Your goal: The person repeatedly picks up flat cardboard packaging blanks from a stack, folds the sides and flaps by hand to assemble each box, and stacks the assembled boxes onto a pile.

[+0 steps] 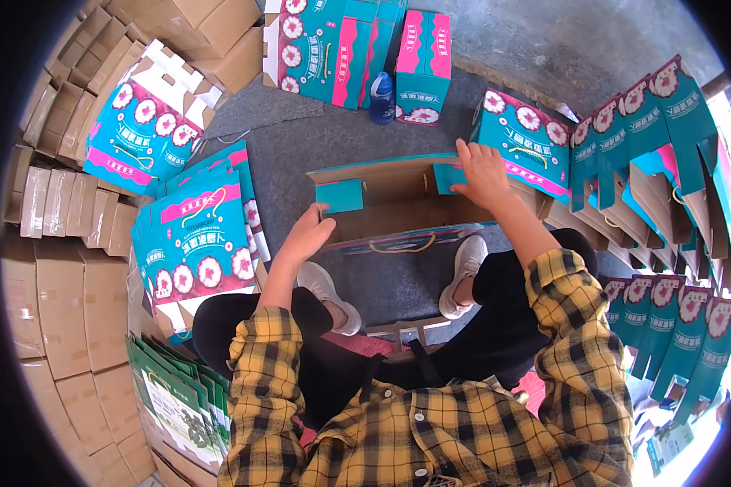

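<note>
An opened carton [398,223] stands between my feet, its brown inside facing up and a rope handle on its near side. At its left end my left hand [307,234] grips the edge beside a teal flap, fingers closed on the rim. My right hand [486,174] lies over the right end with its fingers spread, touching the edge by the other teal flap. A stack of flat printed cartons [199,243] lies to the left of the opened one.
Brown boxes [61,308] are piled along the left. Printed cartons [670,178] stand in rows at the right. A blue bottle [382,99] stands beside a closed teal-and-pink box [422,69] at the back. Green packages [179,398] lie at lower left.
</note>
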`<state>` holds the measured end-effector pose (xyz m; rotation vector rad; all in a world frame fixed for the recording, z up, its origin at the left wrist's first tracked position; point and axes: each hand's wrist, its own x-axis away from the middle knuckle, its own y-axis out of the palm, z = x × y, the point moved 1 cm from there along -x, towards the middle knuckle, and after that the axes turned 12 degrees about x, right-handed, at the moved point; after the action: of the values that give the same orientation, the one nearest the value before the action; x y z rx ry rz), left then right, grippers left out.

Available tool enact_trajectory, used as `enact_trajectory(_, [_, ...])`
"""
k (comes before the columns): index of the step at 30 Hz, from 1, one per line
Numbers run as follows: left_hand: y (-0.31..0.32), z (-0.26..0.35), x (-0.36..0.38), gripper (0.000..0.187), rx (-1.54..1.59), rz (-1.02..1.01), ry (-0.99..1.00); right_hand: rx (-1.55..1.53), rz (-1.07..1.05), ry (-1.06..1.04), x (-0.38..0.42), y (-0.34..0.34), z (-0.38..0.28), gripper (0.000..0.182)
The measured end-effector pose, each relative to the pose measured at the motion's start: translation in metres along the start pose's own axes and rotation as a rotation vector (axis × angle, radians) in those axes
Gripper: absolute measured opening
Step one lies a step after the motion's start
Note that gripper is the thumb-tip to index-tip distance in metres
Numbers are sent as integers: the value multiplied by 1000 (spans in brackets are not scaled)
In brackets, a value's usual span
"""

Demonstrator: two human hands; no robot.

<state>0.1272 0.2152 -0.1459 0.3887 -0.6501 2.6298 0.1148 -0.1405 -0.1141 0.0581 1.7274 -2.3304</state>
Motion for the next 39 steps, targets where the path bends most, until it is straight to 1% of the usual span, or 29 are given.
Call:
enact_trajectory(2, [1, 12, 4, 59, 19, -36, -48, 26, -22, 10, -1, 0, 0, 50])
enact_trajectory(3, [1, 8, 2, 59, 17, -38, -46, 27, -65, -13, -3, -1, 1, 45])
enact_trajectory(4, [1, 4, 0, 59, 59, -15, -37, 27, -108, -38, -3, -1, 1, 42])
enact_trajectory(5, [1, -1, -1, 59, 101, 8, -31, 25, -109, -37, 0, 1, 0, 42])
enact_trajectory(8, [0, -2, 1, 58, 70, 35, 6, 16, -128, -82, 4, 13, -3, 38])
enact_trajectory(10, [-6, -17, -4, 57, 102, 32, 21, -48, -262, -57, 4, 16, -4, 48])
enact_trajectory(11, [-9, -26, -7, 56, 136, 32, 37, -51, -262, -59, 8, 16, -4, 48])
enact_trajectory(13, [-15, -11, 2, 54, 115, 49, 33, -103, -266, -176, 18, 12, -9, 69])
enact_trajectory(14, [-17, -4, 6, 53, 96, 65, 34, -111, -264, -185, 21, 17, -11, 69])
enact_trajectory(15, [-17, -5, 7, 53, 93, 73, 25, -127, -190, -215, 26, 26, -13, 78])
enact_trajectory(16, [-18, -7, 7, 53, 87, 85, 63, -142, -117, -242, 28, 32, -16, 87])
enact_trajectory(17, [-18, -10, 6, 52, 81, 93, 103, -146, -117, -245, 27, 40, -16, 87])
enact_trajectory(19, [-16, -14, 1, 51, 70, 92, 116, -269, -236, -196, 25, 45, -11, 90])
enact_trajectory(20, [-14, -15, -1, 49, 53, 61, 142, -267, -239, -189, 26, 48, -9, 90])
enact_trajectory(22, [-12, 4, 1, 48, 31, 28, 167, -172, -325, -240, 23, 41, -9, 92])
enact_trajectory(23, [-12, 17, 4, 53, 7, 31, 101, -177, -327, -238, 19, 37, -12, 92])
enact_trajectory(24, [-11, 23, 5, 58, -17, 33, 35, -129, -389, -217, 16, 33, -14, 93])
enact_trajectory(25, [-10, 22, 4, 58, -20, 30, 33, -80, -452, -196, 14, 31, -16, 94])
enact_trajectory(27, [-10, 18, 2, 68, 400, 87, -8, -54, -433, -184, 13, 34, -21, 94])
enact_trajectory(28, [-9, 9, -1, 68, 397, 92, -11, -25, -411, -172, 11, 35, -24, 94])
enact_trajectory(29, [-4, -1, -4, 69, 328, 104, -39, -32, -409, -176, 10, 36, -25, 94])
enact_trajectory(30, [1, -15, -9, 74, 259, 115, -69, -25, -414, -165, 10, 36, -26, 93])
enact_trajectory(31, [4, -26, -11, 84, 193, 126, -98, -16, -419, -154, 9, 36, -27, 92])
enact_trajectory(32, [3, -35, -17, 92, 172, 92, -191, -17, -419, -158, 9, 36, -27, 92])
enact_trajectory(33, [2, -31, -17, 92, 173, 95, -193, -20, -406, -161, 10, 36, -28, 92])
enact_trajectory(35, [4, -21, -18, 88, 43, -110, -168, -19, -395, -164, 11, 36, -28, 92])
enact_trajectory(36, [5, -29, -25, 88, 46, -113, -168, -14, -356, -174, 12, 37, -29, 93])
enact_trajectory(38, [6, -51, -39, 76, -137, -167, 96, -10, -322, -180, 14, 39, -28, 93])
enact_trajectory(39, [8, -44, -37, 76, -137, -170, 96, -7, -310, -180, 13, 40, -28, 93])
